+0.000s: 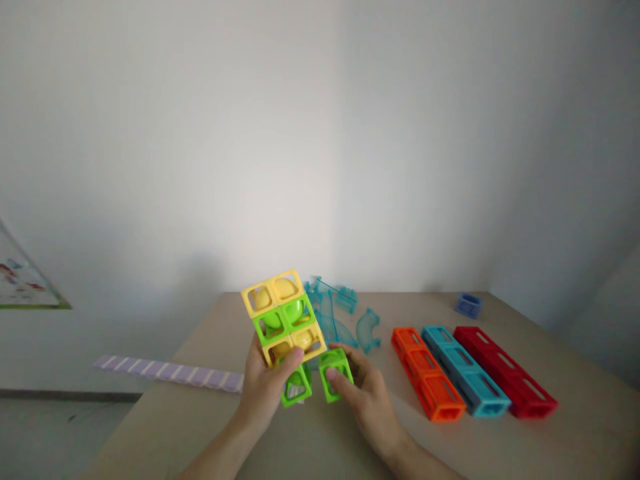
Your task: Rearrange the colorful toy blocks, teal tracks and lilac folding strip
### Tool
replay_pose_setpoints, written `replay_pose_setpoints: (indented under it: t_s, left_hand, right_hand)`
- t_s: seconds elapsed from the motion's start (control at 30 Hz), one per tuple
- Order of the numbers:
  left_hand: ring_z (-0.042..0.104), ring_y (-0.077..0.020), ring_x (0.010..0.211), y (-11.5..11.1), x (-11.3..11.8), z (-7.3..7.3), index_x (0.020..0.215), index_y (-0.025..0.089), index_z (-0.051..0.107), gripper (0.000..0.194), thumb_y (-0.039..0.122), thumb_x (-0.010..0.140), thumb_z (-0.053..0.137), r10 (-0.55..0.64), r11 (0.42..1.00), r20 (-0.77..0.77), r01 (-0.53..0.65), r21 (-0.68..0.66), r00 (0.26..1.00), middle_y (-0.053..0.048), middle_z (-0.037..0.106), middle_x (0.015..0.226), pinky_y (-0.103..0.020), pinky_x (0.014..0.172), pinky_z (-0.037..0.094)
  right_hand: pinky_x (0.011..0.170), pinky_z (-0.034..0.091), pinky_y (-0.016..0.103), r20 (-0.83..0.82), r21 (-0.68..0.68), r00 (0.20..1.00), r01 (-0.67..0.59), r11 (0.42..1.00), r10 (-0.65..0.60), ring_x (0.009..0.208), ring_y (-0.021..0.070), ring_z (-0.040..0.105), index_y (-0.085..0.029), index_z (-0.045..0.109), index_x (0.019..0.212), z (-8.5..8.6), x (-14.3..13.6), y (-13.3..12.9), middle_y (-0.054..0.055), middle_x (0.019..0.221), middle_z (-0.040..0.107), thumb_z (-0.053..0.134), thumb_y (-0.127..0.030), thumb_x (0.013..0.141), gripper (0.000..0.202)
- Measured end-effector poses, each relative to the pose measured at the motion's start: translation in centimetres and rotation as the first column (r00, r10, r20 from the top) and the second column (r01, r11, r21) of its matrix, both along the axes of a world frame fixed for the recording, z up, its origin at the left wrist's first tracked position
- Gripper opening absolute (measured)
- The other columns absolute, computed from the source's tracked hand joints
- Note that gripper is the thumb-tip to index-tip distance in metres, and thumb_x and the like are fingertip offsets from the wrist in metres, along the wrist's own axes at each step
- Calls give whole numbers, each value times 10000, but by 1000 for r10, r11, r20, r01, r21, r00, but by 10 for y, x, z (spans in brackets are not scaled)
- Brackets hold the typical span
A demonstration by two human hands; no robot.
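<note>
nearest to us, our right hand (367, 393) comes in from the lower right and pinches a loose green cube (335, 373) between thumb and fingers, so that hand is closed on the cube. it sits low, just above the worktop (550, 440), with the open faces showing

right beside it, our left hand (267, 393) is wrapped around the bottom of the block stack (285, 317), thumb pressed across the lower yellow row. the stack is two cubes wide, with a yellow row, a green row, a yellow row, and one more green cube (296, 388) hanging off the bottom on the left side, mostly tucked against our palm

the bit that matters: the loose green cube is just right of that bottom green one, almost touching it, right under the lower yellow row's right half where there's an open slot. the stack's long axis runs up and away from us, tilted a bit left. so the right hand is the one closest to that gap, the left just steadies

further out on the worktop there are clear blue curved track pieces (345, 320) right behind the stack, then off to the right three long rows lying side by side: orange (425, 373), blue (465, 370), red (505, 370). one small blue block (469, 305) sits alone near the far edge
</note>
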State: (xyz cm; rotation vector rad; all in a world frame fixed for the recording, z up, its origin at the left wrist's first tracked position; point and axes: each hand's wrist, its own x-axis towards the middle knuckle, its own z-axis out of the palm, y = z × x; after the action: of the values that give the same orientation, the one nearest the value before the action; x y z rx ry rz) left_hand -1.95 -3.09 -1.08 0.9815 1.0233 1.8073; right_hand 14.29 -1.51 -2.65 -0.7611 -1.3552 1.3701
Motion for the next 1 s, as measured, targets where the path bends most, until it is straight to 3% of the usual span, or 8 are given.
replay_pose_setpoints:
  t_s: [0.1, 0.23, 0.37, 0.53, 0.63, 0.8, 0.9, 1.0]
  left_hand:
    - [699, -262, 873, -5, 9, 3, 1081, 183, 554, 528, 279, 627, 805, -56, 998, -48, 55, -18, 997, -93, 725, 996, -382, 784, 563]
    - [697, -256, 889, -8, 12, 3, 1064, 200, 552, 453, 279, 678, 774, -149, 988, -62, 146, -45, 987, -81, 724, 1005, -371, 785, 564]
    - [686, -264, 929, -11, 10, 1, 1082, 205, 562, 464, 249, 674, 779, -269, 963, -63, 266, -42, 961, -71, 714, 1027, -374, 814, 552]
    - [681, -271, 914, -17, 12, -4, 1134, 205, 511, 494, 214, 707, 759, -570, 821, -8, 569, -46, 822, -81, 695, 1037, -397, 781, 549]
    - [669, -266, 935, -18, 13, -4, 1099, 198, 530, 457, 198, 705, 761, -673, 738, 4, 672, -62, 739, -86, 687, 1054, -389, 810, 528]
    - [659, -262, 956, -19, 13, 1, 1145, 190, 568, 426, 243, 752, 724, -667, 737, 31, 665, -121, 744, -87, 688, 1058, -383, 838, 512]
    - [668, -259, 936, -20, 14, 7, 1155, 179, 598, 410, 267, 770, 706, -616, 764, 87, 621, -177, 783, -85, 704, 1021, -380, 837, 514]
    - [679, -269, 903, -21, 16, 12, 1136, 169, 632, 401, 274, 758, 711, -573, 781, 123, 586, -216, 810, -86, 718, 984, -386, 823, 521]
  right_hand:
    - [832, 488, 365, 35, 36, 996, -78, 996, 76, 951, 251, 620, -166, 622, 1123, -2, -3, -2, 78, 1036, 686, 686, -396, 807, 396]
    - [870, 491, 390, 48, 31, 995, -89, 996, 88, 1029, 276, 615, -173, 609, 1169, 1, -2, -7, 90, 1115, 677, 693, -383, 804, 429]
    - [881, 499, 394, -43, 25, 996, -82, 996, 83, 1045, 274, 621, -192, 569, 1231, 10, 3, -8, 96, 1157, 664, 668, -445, 807, 504]
    - [851, 521, 399, -183, -64, 983, 24, 998, -36, 1009, 290, 642, -197, 630, 1114, 15, 12, -6, 107, 1102, 694, 690, -501, 765, 467]
    - [868, 511, 412, -227, -160, 970, 49, 986, -85, 1010, 298, 642, -182, 638, 1099, 17, 17, -4, 110, 1090, 700, 701, -495, 757, 468]
    - [777, 520, 358, -161, -182, 987, 0, 983, -30, 906, 275, 665, -145, 652, 1077, 18, 16, -2, 109, 981, 721, 663, -498, 793, 454]
    - [674, 520, 319, -56, -193, 997, 33, 981, -45, 827, 260, 662, -137, 664, 1035, 17, 13, -3, 103, 930, 721, 668, -532, 773, 474]
    - [694, 516, 319, 3, -175, 998, 69, 982, -70, 803, 244, 654, -143, 674, 994, 18, 11, -5, 89, 917, 719, 655, -563, 769, 477]
